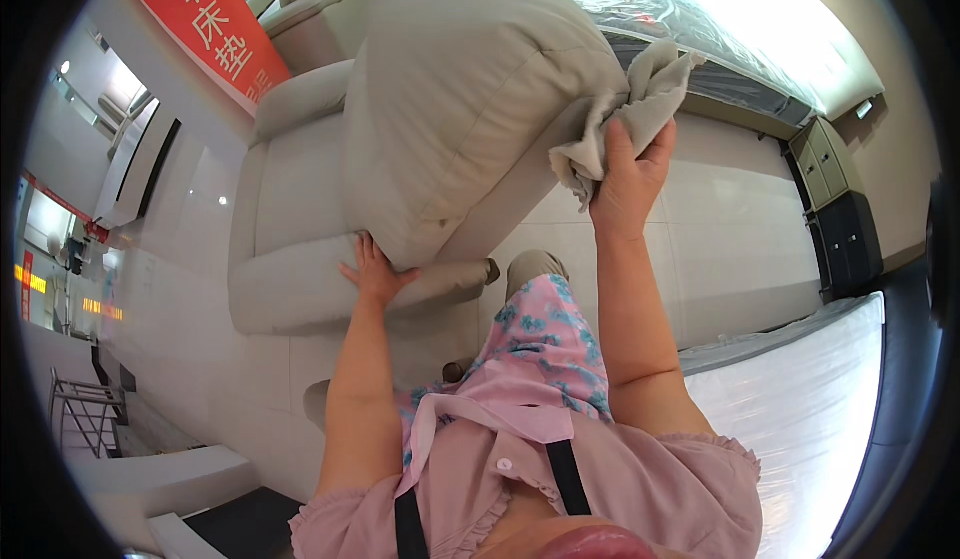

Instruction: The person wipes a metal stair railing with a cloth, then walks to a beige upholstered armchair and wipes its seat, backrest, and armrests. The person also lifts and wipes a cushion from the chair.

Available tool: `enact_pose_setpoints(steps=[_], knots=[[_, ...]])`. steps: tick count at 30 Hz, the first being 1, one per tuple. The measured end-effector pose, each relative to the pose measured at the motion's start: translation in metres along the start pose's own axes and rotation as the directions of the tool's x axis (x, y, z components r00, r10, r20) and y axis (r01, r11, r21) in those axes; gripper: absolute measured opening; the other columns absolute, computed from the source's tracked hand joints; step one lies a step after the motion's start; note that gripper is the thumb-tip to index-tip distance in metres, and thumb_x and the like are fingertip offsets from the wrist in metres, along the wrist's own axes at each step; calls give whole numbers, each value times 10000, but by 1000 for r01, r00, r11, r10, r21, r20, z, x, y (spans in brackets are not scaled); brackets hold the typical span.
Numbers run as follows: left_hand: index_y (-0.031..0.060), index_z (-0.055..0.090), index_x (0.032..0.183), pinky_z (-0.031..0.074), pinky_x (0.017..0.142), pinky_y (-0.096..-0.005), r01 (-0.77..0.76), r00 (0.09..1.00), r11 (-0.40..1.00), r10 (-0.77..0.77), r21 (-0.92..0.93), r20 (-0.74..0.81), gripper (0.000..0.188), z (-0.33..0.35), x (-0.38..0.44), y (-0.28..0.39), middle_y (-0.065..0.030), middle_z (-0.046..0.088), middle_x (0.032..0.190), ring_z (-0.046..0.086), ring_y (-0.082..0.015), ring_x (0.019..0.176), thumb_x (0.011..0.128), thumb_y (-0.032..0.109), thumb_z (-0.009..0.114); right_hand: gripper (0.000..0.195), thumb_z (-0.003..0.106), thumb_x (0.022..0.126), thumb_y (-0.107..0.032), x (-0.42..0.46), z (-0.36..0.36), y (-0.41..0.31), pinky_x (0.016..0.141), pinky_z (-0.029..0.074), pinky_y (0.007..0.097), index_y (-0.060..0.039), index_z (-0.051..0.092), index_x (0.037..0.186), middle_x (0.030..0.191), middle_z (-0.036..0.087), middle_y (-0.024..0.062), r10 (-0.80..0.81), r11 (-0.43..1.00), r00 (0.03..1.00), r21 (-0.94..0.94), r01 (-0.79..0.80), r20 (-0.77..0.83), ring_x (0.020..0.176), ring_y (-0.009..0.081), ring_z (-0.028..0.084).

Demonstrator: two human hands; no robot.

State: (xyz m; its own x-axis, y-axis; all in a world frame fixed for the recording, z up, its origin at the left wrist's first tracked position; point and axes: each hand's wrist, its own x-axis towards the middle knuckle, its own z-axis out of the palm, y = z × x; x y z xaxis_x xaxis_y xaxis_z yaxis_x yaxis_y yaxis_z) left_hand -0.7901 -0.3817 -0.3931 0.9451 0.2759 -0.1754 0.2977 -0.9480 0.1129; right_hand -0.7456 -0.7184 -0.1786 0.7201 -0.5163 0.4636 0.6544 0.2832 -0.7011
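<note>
A beige upholstered sofa [300, 184] stands before me, its big padded back [465, 94] rising closest to me and its seat lying to the left. My left hand [379, 272] rests with spread fingers on the padded part beside the lower corner of that back. In my right hand [631, 176] is a crumpled grey-beige cloth [649, 98], held between thumb and fingers at the right edge of the sofa back. Part of the cloth touches or lies very near the upholstery there. A small dark mark [443, 223] shows on the fabric near the lower corner.
Behind stands a plastic-wrapped mattress [720, 56] on a bed; another pale mattress [787, 409] lies to my right. Bedside cabinets [832, 191] stand along the right wall. A red banner [210, 26] with writing hangs at upper left. Glossy tiles [187, 259] cover the floor.
</note>
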Motion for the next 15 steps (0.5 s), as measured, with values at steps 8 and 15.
enact_pose_setpoints(steps=[8,15], knots=[[11,173,1512,168,1155,-520,-193,934,840,-1,-507,-357,1053,25,10,-36,-169,168,1584,142,-343,1466,713,311,791,597,594,687,6,-11,17,9,813,462,299,-110,639,1272,957,519,80,-473,631,854,-594,500,216,899,220,509],[27,387,1436,232,1146,-475,-773,481,585,287,-245,-829,711,-207,-36,109,-224,343,1485,281,-396,1397,786,120,662,590,596,700,7,-13,12,-2,753,494,314,-135,635,1272,970,519,95,-405,532,859,-683,501,314,852,234,541]])
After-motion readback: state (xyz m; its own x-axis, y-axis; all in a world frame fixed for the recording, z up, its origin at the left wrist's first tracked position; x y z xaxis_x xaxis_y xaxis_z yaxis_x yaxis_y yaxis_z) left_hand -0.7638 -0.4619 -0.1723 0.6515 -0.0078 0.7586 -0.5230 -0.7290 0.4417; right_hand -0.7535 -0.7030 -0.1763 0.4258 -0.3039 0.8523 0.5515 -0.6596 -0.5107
